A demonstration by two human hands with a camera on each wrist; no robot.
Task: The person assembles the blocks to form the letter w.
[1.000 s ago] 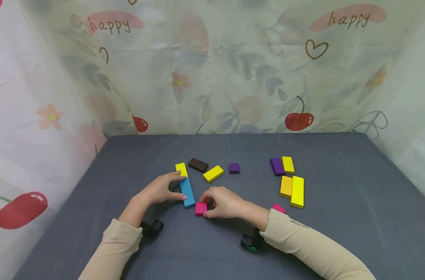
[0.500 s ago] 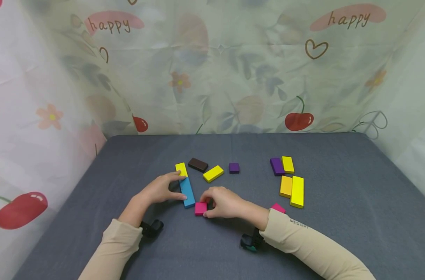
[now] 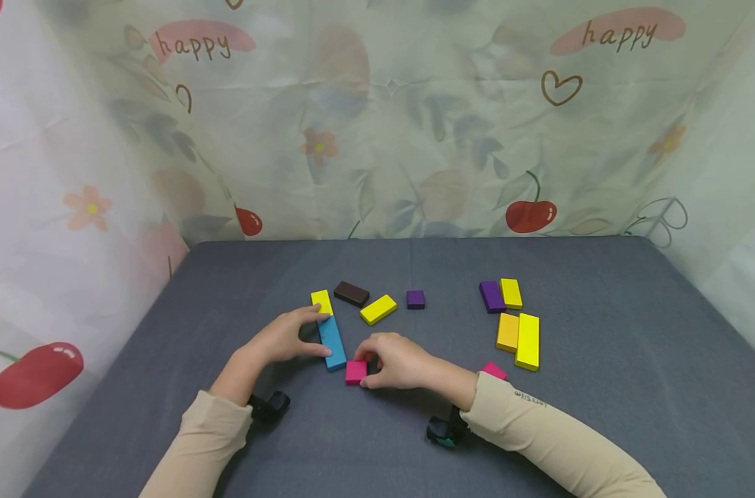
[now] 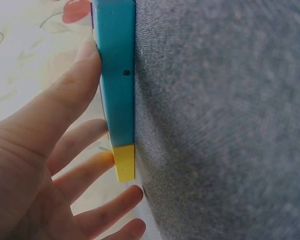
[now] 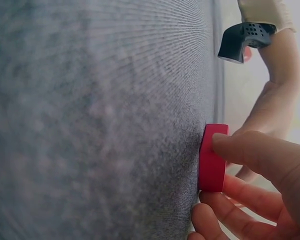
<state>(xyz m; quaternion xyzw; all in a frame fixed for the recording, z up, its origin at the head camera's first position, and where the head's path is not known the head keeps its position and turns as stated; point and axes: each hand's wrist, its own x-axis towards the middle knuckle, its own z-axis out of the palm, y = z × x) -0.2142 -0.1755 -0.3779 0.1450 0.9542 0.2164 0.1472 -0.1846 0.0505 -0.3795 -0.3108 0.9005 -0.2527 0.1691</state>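
My left hand (image 3: 285, 337) lies over the left edge of a blue block (image 3: 332, 344). Its thumb touches the near part of that block, and its fingertips rest by the joint with a small yellow block (image 3: 321, 301). The blue and yellow blocks stand end to end; in the left wrist view their long sides (image 4: 117, 75) run in one line. At the blue block's near right corner is a pink block (image 3: 355, 373). My right hand (image 3: 399, 360) pinches it between thumb and fingers, plainly seen in the right wrist view, where the pink block (image 5: 213, 167) sits on the cloth.
Behind the hands lie a dark brown block (image 3: 352, 294), another yellow block (image 3: 379, 310) and a purple cube (image 3: 416, 299). To the right stand a purple block (image 3: 492, 297), yellow blocks (image 3: 527, 342) and an orange block (image 3: 507, 332). A second pink block (image 3: 494, 371) is partly behind the right sleeve.
The pink block has shifted very slightly left, with my right hand still pinching it. My left hand stays in place on the blue and yellow blocks.
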